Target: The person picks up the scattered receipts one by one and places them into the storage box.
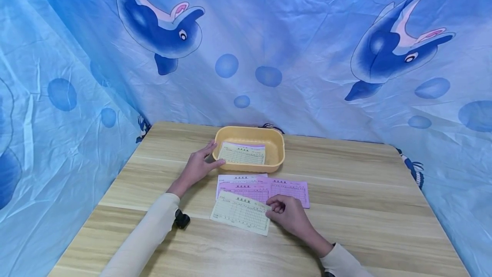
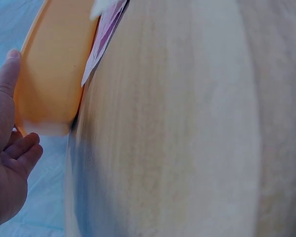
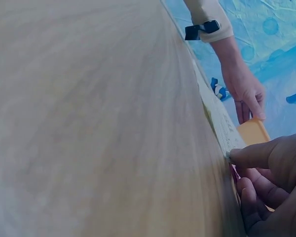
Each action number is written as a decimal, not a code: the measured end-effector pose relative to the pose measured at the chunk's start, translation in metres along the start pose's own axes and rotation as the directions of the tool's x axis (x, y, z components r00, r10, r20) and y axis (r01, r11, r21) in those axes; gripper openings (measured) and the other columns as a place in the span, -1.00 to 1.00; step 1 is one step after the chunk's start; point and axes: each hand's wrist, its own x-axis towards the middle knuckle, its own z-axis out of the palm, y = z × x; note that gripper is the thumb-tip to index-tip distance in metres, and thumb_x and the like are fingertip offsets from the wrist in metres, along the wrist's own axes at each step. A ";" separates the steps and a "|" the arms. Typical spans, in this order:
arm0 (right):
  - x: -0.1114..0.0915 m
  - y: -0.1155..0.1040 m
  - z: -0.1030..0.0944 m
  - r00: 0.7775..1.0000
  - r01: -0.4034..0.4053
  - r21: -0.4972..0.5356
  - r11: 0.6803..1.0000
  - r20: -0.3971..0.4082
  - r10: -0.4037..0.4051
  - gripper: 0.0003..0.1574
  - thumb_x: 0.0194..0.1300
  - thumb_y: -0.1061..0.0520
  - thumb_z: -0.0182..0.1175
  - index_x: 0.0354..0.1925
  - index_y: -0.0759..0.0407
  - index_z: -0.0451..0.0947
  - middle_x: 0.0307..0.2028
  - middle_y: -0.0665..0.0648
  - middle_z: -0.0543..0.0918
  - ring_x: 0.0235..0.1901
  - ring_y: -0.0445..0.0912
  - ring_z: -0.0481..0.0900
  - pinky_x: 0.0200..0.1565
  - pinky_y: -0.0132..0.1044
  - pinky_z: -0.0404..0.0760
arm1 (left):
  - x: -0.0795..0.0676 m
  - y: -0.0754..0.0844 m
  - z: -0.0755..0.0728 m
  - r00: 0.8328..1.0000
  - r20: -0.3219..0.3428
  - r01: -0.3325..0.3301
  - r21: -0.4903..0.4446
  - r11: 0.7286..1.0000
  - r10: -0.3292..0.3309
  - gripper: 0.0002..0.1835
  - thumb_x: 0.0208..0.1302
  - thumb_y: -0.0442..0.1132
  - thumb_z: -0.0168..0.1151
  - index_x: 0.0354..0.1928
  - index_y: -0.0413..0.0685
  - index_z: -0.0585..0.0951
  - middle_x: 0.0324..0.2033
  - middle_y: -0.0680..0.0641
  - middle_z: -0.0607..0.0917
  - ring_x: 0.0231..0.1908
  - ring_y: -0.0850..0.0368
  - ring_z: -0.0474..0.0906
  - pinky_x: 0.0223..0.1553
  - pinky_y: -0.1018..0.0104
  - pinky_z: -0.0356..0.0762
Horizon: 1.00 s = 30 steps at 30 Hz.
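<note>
My left hand [image 1: 197,166] grips the left end of a yellow-orange plastic tub [image 1: 277,166], thumb at the near rim and fingers round the outside. Inside the tub lies a pale green printed slip [image 1: 242,154] over a purple one, whose edge peeks out behind. With thumb and fingertips, my right hand [image 1: 290,217] pinches the right edge of another pale green form slip [image 1: 240,213]. That slip slants across several purple and whitish printed slips [image 1: 294,191] in front of the tub. In the right wrist view, the pinched slip [image 3: 222,121] appears nearly edge-on.
Everything stands on a wood-grain table [image 1: 365,191]. Behind it and at both sides hangs a blue cloth [image 1: 307,110] with dolphins and bubbles. A black device [image 1: 182,219] is strapped to the left wrist. Dark tassels [image 1: 415,168] show at the table's right edge.
</note>
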 end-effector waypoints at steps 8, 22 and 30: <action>0.001 -0.005 -0.003 0.999 0.014 0.043 0.999 -0.030 -0.012 -0.79 0.12 0.35 0.46 -0.26 0.12 0.76 -0.47 -0.07 0.67 -0.47 -0.25 0.60 -0.39 -0.40 0.69 | 0.000 0.001 0.000 1.000 -0.003 -0.008 0.011 1.000 0.008 -0.03 0.19 0.18 0.46 0.48 -0.24 0.33 0.52 -0.19 0.24 0.49 -0.14 0.23 0.47 -0.03 0.27; 0.004 -0.016 -0.005 0.977 -0.189 0.319 0.929 -0.037 0.211 -0.79 0.24 0.20 0.44 -0.16 0.26 0.72 -0.33 0.12 0.74 -0.40 -0.13 0.64 -0.42 -0.41 0.66 | 0.000 0.001 0.001 1.000 0.000 -0.004 0.017 1.000 0.004 -0.01 0.18 0.22 0.45 0.49 -0.22 0.33 0.53 -0.20 0.23 0.49 -0.14 0.23 0.47 -0.03 0.27; 0.008 -0.025 -0.011 0.973 -0.173 0.351 0.920 -0.084 0.215 -0.80 0.21 0.26 0.45 -0.18 0.31 0.71 -0.34 0.18 0.80 -0.32 -0.11 0.75 -0.21 -0.40 0.72 | -0.001 0.002 0.000 1.000 0.000 0.006 0.015 1.000 -0.006 0.01 0.16 0.25 0.45 0.49 -0.21 0.33 0.53 -0.17 0.23 0.47 -0.16 0.26 0.47 -0.01 0.27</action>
